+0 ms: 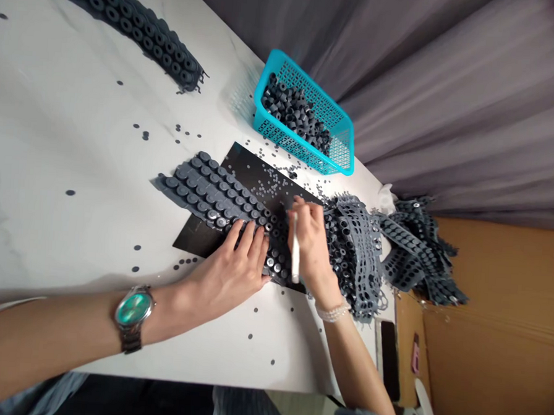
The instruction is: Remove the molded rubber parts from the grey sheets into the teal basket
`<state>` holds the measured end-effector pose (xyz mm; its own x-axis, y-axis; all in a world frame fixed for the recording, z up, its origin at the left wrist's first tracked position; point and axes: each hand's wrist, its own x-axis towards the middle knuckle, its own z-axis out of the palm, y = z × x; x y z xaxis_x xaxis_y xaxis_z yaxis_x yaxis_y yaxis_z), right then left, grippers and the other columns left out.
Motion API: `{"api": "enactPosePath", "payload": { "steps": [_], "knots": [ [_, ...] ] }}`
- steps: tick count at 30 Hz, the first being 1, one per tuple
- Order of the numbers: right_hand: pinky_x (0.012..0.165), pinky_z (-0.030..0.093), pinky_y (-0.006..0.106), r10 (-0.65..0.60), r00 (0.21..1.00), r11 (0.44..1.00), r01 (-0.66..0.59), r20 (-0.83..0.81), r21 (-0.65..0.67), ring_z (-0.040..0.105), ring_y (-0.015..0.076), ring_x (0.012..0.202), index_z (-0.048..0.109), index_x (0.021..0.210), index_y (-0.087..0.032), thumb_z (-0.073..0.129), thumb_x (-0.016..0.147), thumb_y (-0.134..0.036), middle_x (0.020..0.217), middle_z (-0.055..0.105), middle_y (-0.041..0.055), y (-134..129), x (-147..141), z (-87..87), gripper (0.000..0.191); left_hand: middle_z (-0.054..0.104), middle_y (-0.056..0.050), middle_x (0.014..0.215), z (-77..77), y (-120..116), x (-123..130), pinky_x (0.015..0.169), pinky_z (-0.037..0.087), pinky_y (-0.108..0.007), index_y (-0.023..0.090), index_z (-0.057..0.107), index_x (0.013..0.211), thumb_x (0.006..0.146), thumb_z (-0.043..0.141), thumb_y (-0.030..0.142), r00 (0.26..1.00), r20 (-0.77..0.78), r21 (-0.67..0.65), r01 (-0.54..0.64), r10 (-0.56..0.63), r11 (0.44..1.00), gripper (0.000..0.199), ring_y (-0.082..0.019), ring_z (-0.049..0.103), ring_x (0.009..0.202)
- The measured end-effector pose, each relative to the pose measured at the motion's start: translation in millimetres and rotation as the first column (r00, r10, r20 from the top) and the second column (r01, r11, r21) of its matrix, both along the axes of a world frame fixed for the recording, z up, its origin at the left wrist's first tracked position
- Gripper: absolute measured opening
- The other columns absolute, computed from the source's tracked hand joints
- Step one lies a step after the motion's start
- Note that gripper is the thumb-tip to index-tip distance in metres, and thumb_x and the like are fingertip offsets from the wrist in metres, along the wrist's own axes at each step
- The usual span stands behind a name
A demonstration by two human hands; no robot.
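Observation:
A dark grey moulded sheet with rows of round caps [206, 188] lies slantwise over a black mat [192, 235]. My left hand [237, 261] rests flat on the sheet's near edge, fingers stretched out and holding nothing. To its right, my right hand [310, 234] is closed around a white pen-like tool [296, 252]. The tool's working end is hidden by the fingers, over the right part of the sheet. Shiny round caps [274, 263] show between the two hands. Small grey discs [271, 181] are scattered on the mat beyond the sheet.
A turquoise basket [303, 148] of small dark ring-shaped parts stands at the back. Perforated grey sheet scraps [360, 255] pile up at the right, with more scraps [418, 246] beyond. Another ringed strip [142, 30] lies far left. Loose discs dot the white table [53, 127].

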<state>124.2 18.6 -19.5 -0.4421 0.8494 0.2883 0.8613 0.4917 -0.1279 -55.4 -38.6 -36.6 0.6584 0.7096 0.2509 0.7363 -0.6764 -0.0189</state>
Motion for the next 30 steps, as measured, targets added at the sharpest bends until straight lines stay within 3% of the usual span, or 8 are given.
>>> {"api": "enactPosePath", "payload": {
  "steps": [3,6,11,18,26,28,30],
  "knots": [
    [0.087,0.054,0.042,-0.049,0.997,0.999,0.050,-0.067,0.016,0.055,0.0238,0.107,0.052,0.120,-0.020,0.042,0.099,-0.018,0.119,0.063,0.0126,-5.4,6.1,3.0,0.024,0.059,-0.028,0.132,0.1,-0.2,0.1,0.106,0.037,-0.056,-0.003,0.056,0.131,0.095,0.042,0.046,1.000,-0.011,-0.003,0.007,-0.007,1.000,0.061,-0.041,0.054,0.124],
    [0.086,0.053,0.042,0.082,0.996,0.996,-0.081,-0.033,0.033,0.056,0.0234,0.104,0.055,0.118,-0.020,0.050,0.096,-0.016,0.129,0.062,0.0120,-21.3,4.0,7.5,0.023,0.061,-0.027,0.129,0.4,-0.1,0.0,0.106,0.037,-0.056,-0.003,0.058,0.129,0.095,0.043,0.045,1.000,-0.012,0.014,0.004,-0.003,1.000,0.060,-0.041,0.055,0.123],
    [0.080,0.052,0.038,0.248,0.968,0.969,-0.248,0.024,-0.023,0.057,0.0232,0.100,0.056,0.114,-0.017,0.054,0.095,-0.014,0.127,0.066,0.0112,-38.2,-6.8,11.0,0.020,0.068,-0.022,0.121,-1.4,-0.7,-0.6,0.107,0.035,-0.059,0.003,0.068,0.117,0.091,0.052,0.042,0.999,-0.023,0.075,0.042,-0.041,0.996,0.050,-0.041,0.055,0.123],
    [0.083,0.050,0.039,0.254,0.963,0.966,-0.249,0.095,-0.066,0.055,0.0243,0.109,0.058,0.120,-0.016,0.049,0.097,-0.018,0.130,0.064,0.0132,-33.5,-6.5,7.7,0.024,0.070,-0.023,0.117,-2.9,-0.9,-0.5,0.105,0.037,-0.058,0.003,0.069,0.115,0.091,0.053,0.041,0.999,-0.005,0.087,0.043,-0.043,0.995,0.048,-0.041,0.057,0.121],
    [0.087,0.054,0.040,0.357,0.913,0.934,-0.343,0.198,-0.101,0.054,0.0261,0.111,0.057,0.120,-0.011,0.040,0.099,-0.015,0.131,0.061,0.0204,-24.3,-11.1,9.7,0.027,0.068,-0.024,0.119,-1.3,-1.0,-0.2,0.106,0.036,-0.057,-0.001,0.064,0.121,0.093,0.049,0.041,0.999,0.021,0.070,0.038,-0.039,0.997,0.053,-0.041,0.057,0.119],
    [0.088,0.055,0.040,0.330,0.928,0.944,-0.326,0.174,-0.051,0.053,0.0256,0.110,0.056,0.120,-0.011,0.040,0.099,-0.014,0.129,0.061,0.0205,-18.4,-8.3,8.4,0.027,0.066,-0.026,0.123,-0.1,-1.1,-0.3,0.106,0.036,-0.057,-0.003,0.062,0.123,0.093,0.047,0.042,0.999,0.022,0.057,0.030,-0.031,0.998,0.056,-0.041,0.057,0.120],
    [0.087,0.055,0.041,0.220,0.970,0.974,-0.223,0.106,0.026,0.053,0.0251,0.109,0.054,0.122,-0.014,0.039,0.098,-0.012,0.129,0.061,0.0186,-11.5,-1.8,6.8,0.028,0.062,-0.028,0.127,0.6,-1.2,0.0,0.107,0.036,-0.057,-0.004,0.059,0.126,0.094,0.046,0.044,1.000,0.015,0.026,0.015,-0.016,1.000,0.060,-0.041,0.056,0.121]
  ]
}}
